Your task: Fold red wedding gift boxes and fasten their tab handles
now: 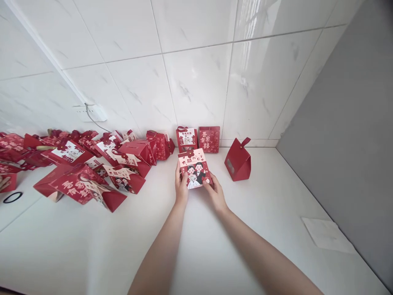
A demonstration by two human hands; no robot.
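Note:
Between my two hands is a red and pink gift box (194, 170) with a cartoon bride and groom on its front. My left hand (181, 182) grips its left side, thumb on the front face. On its lower right side, my right hand (216, 191) holds on with the thumb at the front corner. Just behind it, a red box with a white label (187, 138) and a flat-fronted red box with gold characters (209, 139) stand against the wall. To the right, a plain red peaked box with a ribbon loop (238, 160) stands on its own.
Many red gift boxes (75, 184) crowd the left of the white table (251, 229). A black ring (12, 197) lies at far left, near part of another person's hand (3, 182). A wall socket with a cable (89, 113) sits behind; a white flat sheet (328, 234) lies right by a grey panel (350, 123).

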